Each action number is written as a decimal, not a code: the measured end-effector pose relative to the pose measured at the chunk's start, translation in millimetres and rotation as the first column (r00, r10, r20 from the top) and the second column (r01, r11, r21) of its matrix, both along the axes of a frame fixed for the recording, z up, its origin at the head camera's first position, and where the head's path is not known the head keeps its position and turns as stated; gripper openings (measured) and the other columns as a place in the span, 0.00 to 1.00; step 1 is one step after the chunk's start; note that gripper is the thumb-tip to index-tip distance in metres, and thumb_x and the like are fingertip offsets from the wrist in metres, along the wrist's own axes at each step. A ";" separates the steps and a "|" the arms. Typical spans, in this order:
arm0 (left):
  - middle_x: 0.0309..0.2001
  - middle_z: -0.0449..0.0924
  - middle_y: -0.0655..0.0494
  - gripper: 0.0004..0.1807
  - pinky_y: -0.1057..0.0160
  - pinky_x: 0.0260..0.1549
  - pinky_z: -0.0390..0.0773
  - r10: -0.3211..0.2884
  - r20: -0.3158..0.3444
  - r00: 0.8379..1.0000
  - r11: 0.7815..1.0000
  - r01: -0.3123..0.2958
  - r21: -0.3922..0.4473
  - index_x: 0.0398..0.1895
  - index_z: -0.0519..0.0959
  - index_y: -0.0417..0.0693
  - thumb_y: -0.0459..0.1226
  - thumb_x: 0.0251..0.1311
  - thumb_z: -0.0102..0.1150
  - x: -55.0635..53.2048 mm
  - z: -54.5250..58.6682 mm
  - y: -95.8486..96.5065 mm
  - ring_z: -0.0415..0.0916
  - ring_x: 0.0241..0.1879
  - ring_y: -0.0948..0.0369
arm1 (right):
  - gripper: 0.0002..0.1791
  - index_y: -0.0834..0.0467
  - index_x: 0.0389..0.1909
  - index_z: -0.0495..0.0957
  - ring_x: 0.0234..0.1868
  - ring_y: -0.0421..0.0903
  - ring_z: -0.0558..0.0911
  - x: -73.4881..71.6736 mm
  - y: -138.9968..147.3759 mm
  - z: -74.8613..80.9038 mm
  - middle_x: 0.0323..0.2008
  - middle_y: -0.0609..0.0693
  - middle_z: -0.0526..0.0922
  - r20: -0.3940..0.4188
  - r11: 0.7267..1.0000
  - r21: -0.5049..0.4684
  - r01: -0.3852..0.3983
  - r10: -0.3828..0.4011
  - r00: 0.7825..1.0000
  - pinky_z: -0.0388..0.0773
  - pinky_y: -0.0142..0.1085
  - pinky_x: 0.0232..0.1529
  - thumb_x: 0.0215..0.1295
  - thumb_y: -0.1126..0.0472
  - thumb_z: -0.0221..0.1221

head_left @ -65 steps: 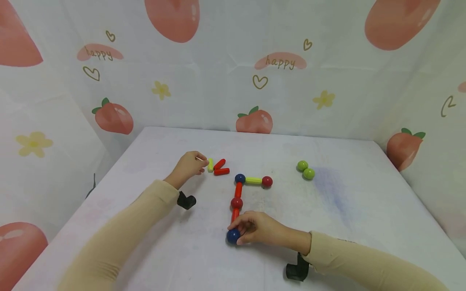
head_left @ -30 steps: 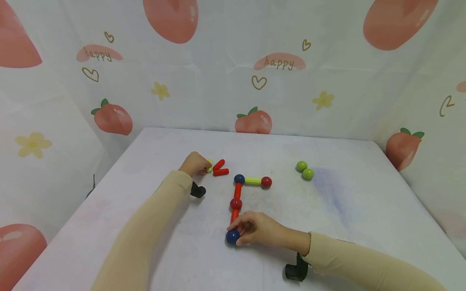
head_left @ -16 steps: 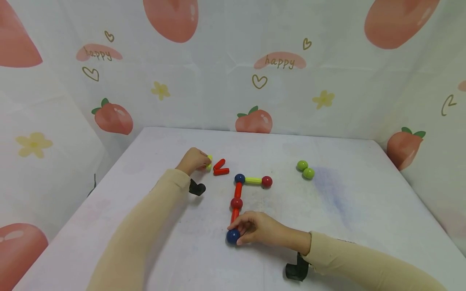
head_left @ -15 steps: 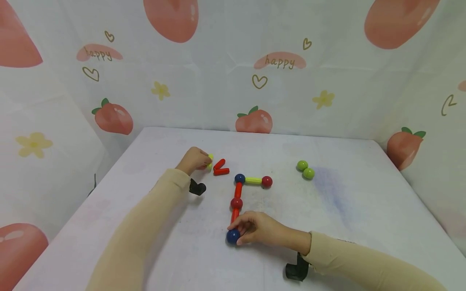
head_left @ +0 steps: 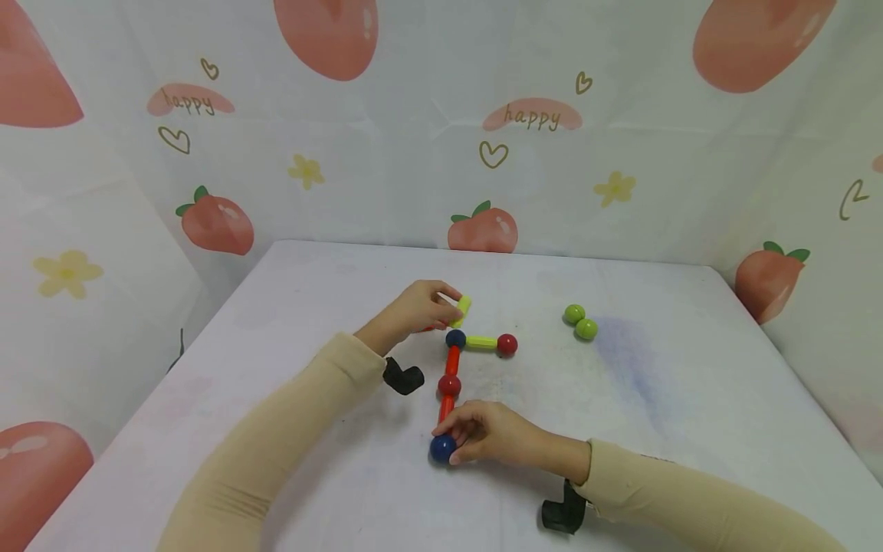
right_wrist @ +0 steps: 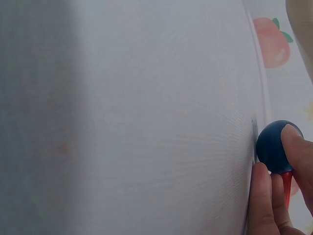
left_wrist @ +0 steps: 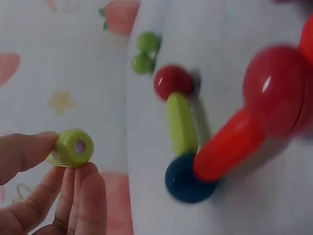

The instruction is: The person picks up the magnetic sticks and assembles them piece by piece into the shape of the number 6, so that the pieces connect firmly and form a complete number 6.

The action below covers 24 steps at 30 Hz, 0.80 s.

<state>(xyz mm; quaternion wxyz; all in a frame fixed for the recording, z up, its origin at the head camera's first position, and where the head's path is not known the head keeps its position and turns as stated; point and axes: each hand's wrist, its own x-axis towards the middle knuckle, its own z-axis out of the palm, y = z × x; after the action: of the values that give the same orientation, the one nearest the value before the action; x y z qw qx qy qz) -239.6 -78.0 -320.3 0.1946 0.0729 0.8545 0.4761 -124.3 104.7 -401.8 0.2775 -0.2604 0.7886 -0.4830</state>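
Observation:
My left hand [head_left: 422, 308] pinches a yellow-green magnetic rod [head_left: 463, 308] between thumb and fingers, raised behind the joined pieces. In the left wrist view, a small metal disc shows in the end of this rod [left_wrist: 73, 148]. Near the front, my right hand [head_left: 493, 435] pinches a blue ball [head_left: 443, 448], also seen in the right wrist view [right_wrist: 275, 147]. From that ball a line runs back: a red rod, a red ball [head_left: 449, 385], another red rod [head_left: 452, 360] and a second blue ball [head_left: 455, 339]. A yellow-green rod [head_left: 481, 343] links this one to a red ball [head_left: 507, 345] on the right.
Two green balls [head_left: 580, 321] sit together at the back right of the white table [head_left: 662, 337]. Loose red rods [head_left: 429, 329] are mostly hidden behind the left hand. A patterned cloth [head_left: 386, 130] hangs behind the table. Each wrist bears a black mount [head_left: 564, 509].
My left hand has picked up the yellow-green rod beside the red rods and carried it right, behind the rear blue ball. The right hand stays on the front blue ball.

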 end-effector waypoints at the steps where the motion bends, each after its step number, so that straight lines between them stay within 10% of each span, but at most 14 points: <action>1: 0.51 0.83 0.43 0.20 0.61 0.51 0.84 -0.025 -0.007 1.000 1.000 0.026 0.005 0.61 0.77 0.43 0.36 0.67 0.63 3.2 -1.9 4.1 0.83 0.47 0.51 | 0.19 0.61 0.52 0.85 0.40 0.39 0.80 0.1 0.3 -0.3 0.46 0.55 0.86 -0.001 1.000 -0.006 -0.003 0.003 1.000 0.81 0.24 0.44 0.58 0.68 0.71; 12: 0.44 0.83 0.50 0.18 0.67 0.41 0.84 -0.234 0.041 0.971 0.967 0.237 -0.094 0.57 0.81 0.49 0.35 0.64 0.66 23.4 -30.6 34.6 0.79 0.37 0.60 | 0.19 0.65 0.52 0.83 0.40 0.32 0.80 -0.8 2.2 -5.6 0.46 0.59 0.87 -0.040 0.997 -0.068 -0.046 0.043 0.998 0.80 0.22 0.44 0.59 0.68 0.71; 24: 0.37 0.85 0.53 0.14 0.72 0.34 0.75 -0.456 0.087 0.886 0.864 0.464 -0.198 0.52 0.84 0.46 0.31 0.64 0.66 22.7 -45.5 47.2 0.75 0.32 0.63 | 0.18 0.63 0.52 0.84 0.40 0.32 0.80 -1.7 3.9 -8.6 0.46 0.57 0.85 -0.058 0.995 -0.082 -0.054 0.050 0.997 0.79 0.23 0.45 0.60 0.68 0.71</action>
<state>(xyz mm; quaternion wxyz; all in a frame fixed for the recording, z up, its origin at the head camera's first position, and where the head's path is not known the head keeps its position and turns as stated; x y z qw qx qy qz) -216.9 -30.9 -365.7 0.3249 0.2443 0.8546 0.3231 -125.9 108.6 -410.4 0.2567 -0.3057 0.7680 -0.5008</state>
